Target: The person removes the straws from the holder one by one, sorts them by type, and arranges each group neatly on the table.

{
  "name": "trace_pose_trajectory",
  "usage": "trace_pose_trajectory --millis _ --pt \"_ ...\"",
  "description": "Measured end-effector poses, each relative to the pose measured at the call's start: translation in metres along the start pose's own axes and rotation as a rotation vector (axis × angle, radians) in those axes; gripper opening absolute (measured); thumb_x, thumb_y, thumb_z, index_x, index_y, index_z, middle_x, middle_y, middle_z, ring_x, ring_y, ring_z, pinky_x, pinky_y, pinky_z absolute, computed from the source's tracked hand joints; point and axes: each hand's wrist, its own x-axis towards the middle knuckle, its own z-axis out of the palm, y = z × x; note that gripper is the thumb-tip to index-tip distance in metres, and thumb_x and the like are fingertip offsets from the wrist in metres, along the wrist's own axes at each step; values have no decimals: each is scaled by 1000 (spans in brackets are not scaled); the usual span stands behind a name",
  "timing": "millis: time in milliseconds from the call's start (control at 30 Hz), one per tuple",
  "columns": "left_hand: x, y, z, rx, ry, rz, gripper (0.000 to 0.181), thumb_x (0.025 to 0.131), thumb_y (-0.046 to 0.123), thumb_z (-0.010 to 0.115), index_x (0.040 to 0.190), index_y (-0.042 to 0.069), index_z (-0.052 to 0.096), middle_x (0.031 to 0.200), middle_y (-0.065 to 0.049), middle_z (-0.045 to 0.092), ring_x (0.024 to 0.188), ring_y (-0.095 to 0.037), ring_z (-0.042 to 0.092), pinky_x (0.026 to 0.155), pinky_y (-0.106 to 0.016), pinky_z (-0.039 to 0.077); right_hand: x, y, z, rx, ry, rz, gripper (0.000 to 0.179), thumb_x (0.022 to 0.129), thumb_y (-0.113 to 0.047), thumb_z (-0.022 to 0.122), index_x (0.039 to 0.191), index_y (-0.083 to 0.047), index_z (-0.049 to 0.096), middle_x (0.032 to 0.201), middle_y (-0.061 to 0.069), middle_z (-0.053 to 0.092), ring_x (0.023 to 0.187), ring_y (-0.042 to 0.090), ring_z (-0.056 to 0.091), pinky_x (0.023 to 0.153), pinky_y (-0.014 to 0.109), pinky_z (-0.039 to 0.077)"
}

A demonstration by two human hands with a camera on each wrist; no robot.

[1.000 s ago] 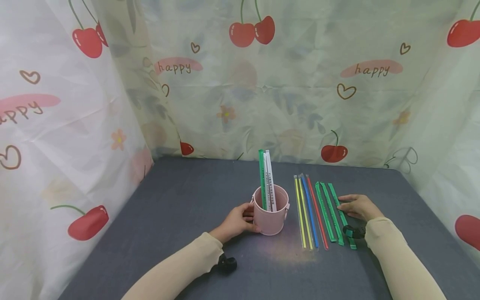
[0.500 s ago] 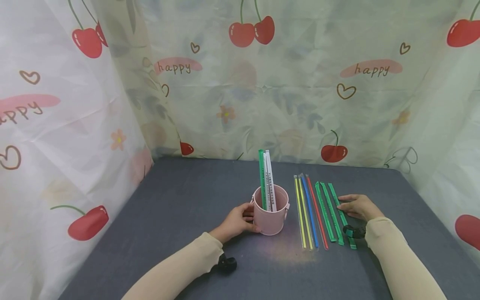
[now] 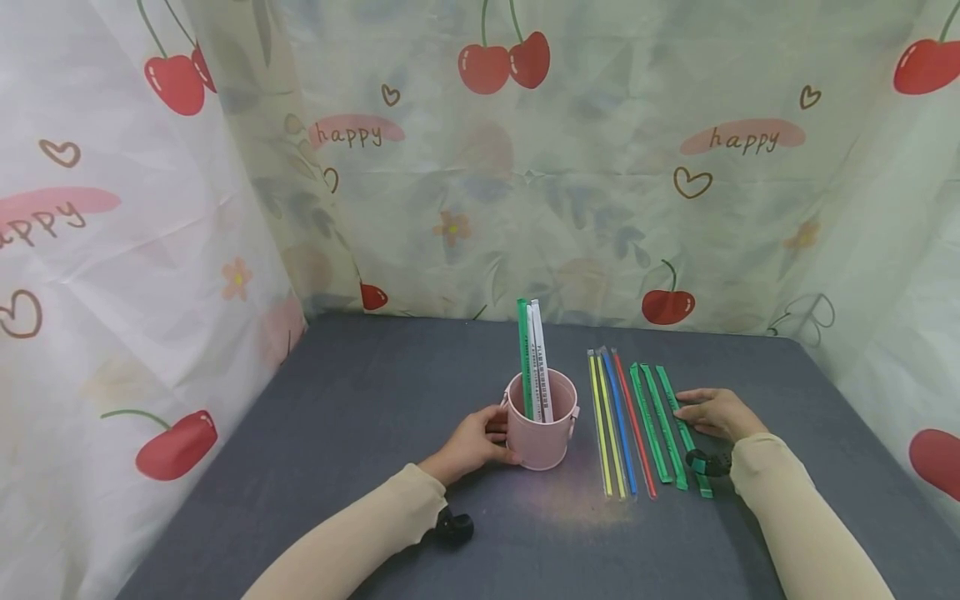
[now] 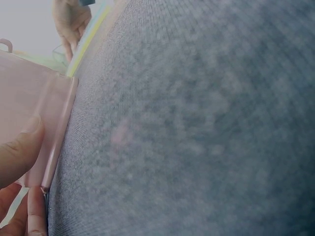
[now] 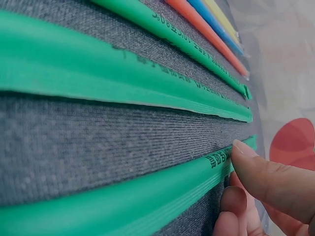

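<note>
A small pink bucket (image 3: 542, 442) stands upright on the dark table, one green-wrapped straw (image 3: 523, 358) and white-wrapped straws (image 3: 542, 362) leaning in it. My left hand (image 3: 474, 446) grips its left side; in the left wrist view the thumb (image 4: 24, 147) lies on the wall and other fingers are at the base. On the right, my right hand (image 3: 720, 412) pinches the rightmost green-wrapped straw (image 3: 684, 429). The right wrist view has the thumb (image 5: 266, 169) on one side of this straw, the fingers on the other. The straw lies along the table.
Left of that straw lie two more green-wrapped straws (image 3: 660, 425), then a red straw (image 3: 634, 425), a blue straw (image 3: 618, 421) and two yellow straws (image 3: 606, 425) in clear sleeves. A cherry-printed curtain (image 3: 570, 208) surrounds the table's (image 3: 360, 383) back and sides.
</note>
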Motion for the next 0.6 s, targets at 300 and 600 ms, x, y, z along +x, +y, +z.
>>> trace_pose_trajectory --millis 300,600 --pt "0 -1 -1 -12 -5 10 72 71 4 85 134 4 51 129 -11 59 115 -25 59 95 -37 53 0 -2 -3 21 1 13 63 87 -16 73 139 6 44 125 24 57 102 25 59 86 38 55" --pt "0 0 0 -9 -1 7 71 71 3 85 133 3 51 129 -12 59 115 -25 59 95 -37 53 -3 -12 -3 52 34 -14 63 90 -17 69 140 8 41 135 30 49 116 36 57 93 43 53"
